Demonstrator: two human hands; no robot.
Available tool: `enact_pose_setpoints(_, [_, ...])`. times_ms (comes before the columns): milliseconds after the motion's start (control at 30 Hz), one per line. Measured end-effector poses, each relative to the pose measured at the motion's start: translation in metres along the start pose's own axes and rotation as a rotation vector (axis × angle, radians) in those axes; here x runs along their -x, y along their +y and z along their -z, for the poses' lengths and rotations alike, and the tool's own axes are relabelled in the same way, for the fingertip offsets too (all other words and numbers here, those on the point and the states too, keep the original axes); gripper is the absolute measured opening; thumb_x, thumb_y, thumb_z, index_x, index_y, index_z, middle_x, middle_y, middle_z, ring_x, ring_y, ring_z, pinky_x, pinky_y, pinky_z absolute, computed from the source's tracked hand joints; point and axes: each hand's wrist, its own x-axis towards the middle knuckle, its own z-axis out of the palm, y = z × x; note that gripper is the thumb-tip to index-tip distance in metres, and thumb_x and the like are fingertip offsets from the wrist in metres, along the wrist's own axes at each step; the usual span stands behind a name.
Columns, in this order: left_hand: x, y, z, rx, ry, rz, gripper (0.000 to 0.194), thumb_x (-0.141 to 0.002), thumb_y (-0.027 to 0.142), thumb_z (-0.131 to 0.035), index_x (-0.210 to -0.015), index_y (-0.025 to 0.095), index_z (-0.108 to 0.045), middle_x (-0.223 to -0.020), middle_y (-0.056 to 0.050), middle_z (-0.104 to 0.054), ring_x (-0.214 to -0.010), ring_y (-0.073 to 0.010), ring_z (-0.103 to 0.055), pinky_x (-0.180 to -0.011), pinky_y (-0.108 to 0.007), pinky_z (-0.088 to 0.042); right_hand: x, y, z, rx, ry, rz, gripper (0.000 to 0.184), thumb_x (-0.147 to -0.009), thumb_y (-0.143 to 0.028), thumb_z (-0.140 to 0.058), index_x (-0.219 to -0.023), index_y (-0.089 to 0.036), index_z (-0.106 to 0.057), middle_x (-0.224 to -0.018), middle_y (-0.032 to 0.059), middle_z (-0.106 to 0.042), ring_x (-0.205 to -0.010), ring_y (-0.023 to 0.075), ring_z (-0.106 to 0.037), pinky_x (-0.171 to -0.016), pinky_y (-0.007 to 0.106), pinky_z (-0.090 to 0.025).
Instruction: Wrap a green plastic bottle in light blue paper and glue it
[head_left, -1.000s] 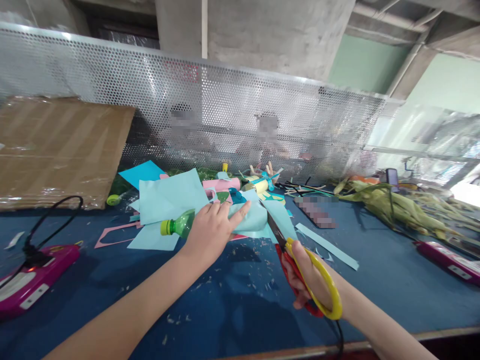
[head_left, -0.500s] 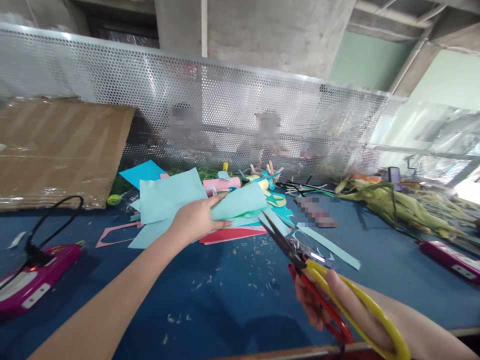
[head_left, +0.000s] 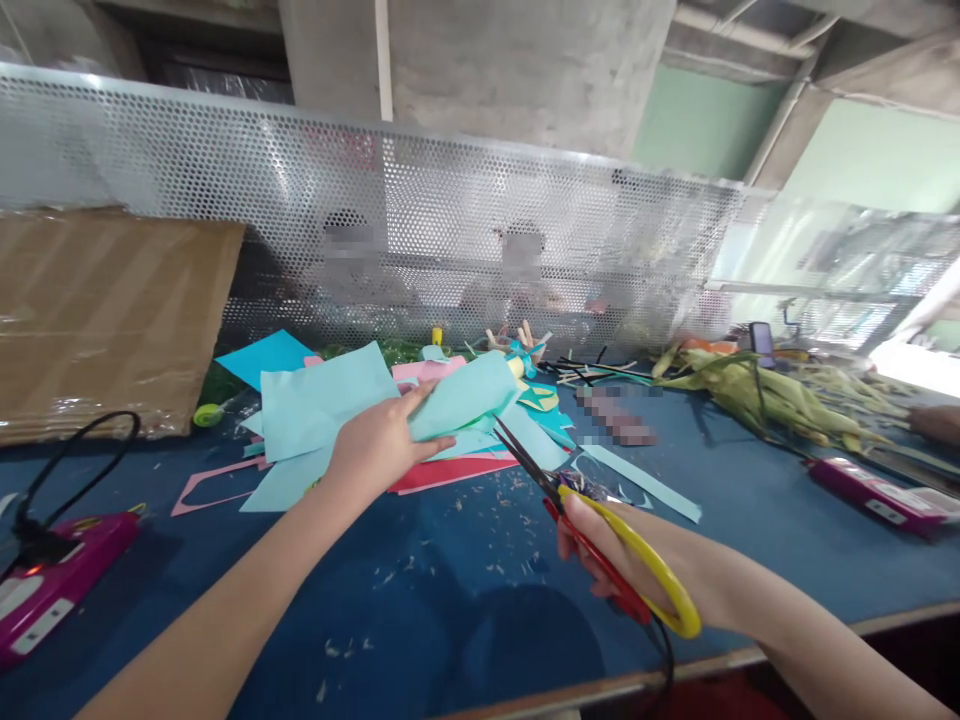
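My left hand (head_left: 375, 440) is closed on a curled light turquoise sheet (head_left: 469, 395), thumb above it and fingers beneath. Whether the sheet is paper or felt I cannot tell. In my right hand (head_left: 589, 545) is a pair of scissors (head_left: 531, 460) with one red and one yellow handle. Their dark blades point up and left, slightly parted, the tips close to the sheet's lower right edge. Under and behind my left hand lie more turquoise sheets (head_left: 326, 405), a red sheet (head_left: 450, 470) and a pink cut-out frame (head_left: 214, 487).
A perforated metal screen (head_left: 450, 220) runs along the back, with people dimly visible behind it. Cardboard (head_left: 112, 320) leans at left. Purple power strips (head_left: 75, 580) lie at both sides. Corn husks (head_left: 780, 400) and a turquoise strip (head_left: 645, 482) are on the right. Small scraps dot the blue tabletop.
My right hand has moved left and farther from me with the scissors, and more of its wrist shows. My left hand keeps its hold on the turquoise sheet. The view has shifted slightly.
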Motion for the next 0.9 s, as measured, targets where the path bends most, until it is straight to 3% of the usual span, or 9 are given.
enact_pose_setpoints(200, [0.002, 0.000, -0.001, -0.058, 0.061, -0.023, 0.073, -0.080, 0.055, -0.066, -0.142, 0.023, -0.045, -0.115, -0.012, -0.069, -0.099, -0.0333, -0.066, -0.071, -0.040, -0.054, 0.002, -0.020, 0.000, 0.060, -0.030, -0.014, 0.061, -0.087, -0.074, -0.032, -0.074, -0.019, -0.055, -0.058, -0.0035, -0.047, -0.047, 0.0101, -0.050, -0.056, 0.025, -0.053])
enact_pose_setpoints(400, [0.004, 0.001, -0.001, -0.113, 0.073, -0.032, 0.072, -0.080, 0.056, -0.066, -0.142, 0.026, -0.045, -0.112, -0.010, -0.070, -0.094, -0.0320, -0.067, -0.065, -0.036, -0.053, 0.000, -0.021, -0.002, 0.066, -0.020, -0.032, 0.063, -0.083, -0.079, -0.031, -0.072, -0.021, -0.052, -0.054, -0.0026, -0.047, -0.044, 0.0122, -0.049, -0.054, 0.030, -0.054])
enact_pose_setpoints(700, [0.011, 0.010, -0.006, -0.196, 0.182, -0.133, 0.070, -0.081, 0.049, -0.069, -0.142, 0.025, -0.044, -0.097, -0.007, -0.071, -0.086, -0.0270, -0.067, -0.062, -0.032, -0.048, -0.016, -0.023, -0.011, -0.047, 0.031, -0.047, 0.062, -0.084, -0.078, -0.032, -0.068, -0.021, -0.050, -0.057, -0.0019, -0.047, -0.047, 0.0108, -0.047, -0.056, 0.030, -0.055])
enact_pose_setpoints(900, [0.012, 0.010, -0.008, -0.173, 0.176, -0.093, 0.067, -0.080, 0.052, -0.069, -0.139, 0.026, -0.049, -0.100, -0.007, -0.071, -0.086, -0.0266, -0.067, -0.064, -0.032, -0.049, -0.022, -0.023, -0.015, -0.091, 0.019, -0.038, 0.056, -0.085, -0.074, -0.037, -0.066, -0.022, -0.045, -0.050, -0.0055, -0.041, -0.038, 0.0088, -0.043, -0.040, 0.023, -0.050])
